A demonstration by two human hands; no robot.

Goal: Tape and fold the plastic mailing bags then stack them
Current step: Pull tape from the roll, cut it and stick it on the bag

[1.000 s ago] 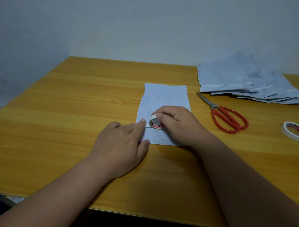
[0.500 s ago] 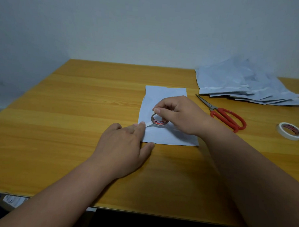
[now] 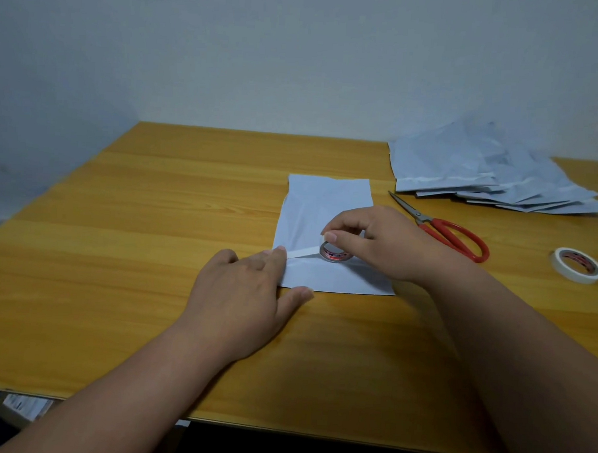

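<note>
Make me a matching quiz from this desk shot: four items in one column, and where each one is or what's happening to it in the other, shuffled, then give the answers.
Things:
1. small tape roll
2. scissors
3. large tape roll
4. pile of mailing bags

Places or states:
A. lying alone near the table's right edge
B. stacked loosely at the far right corner
C. held by the right hand over the flat mailing bag, a strip pulled out toward the left hand
D. lying between the flat mailing bag and the pile, red handles nearer the person

Pairs: 1-C, 2-D, 3-A, 4-B
</note>
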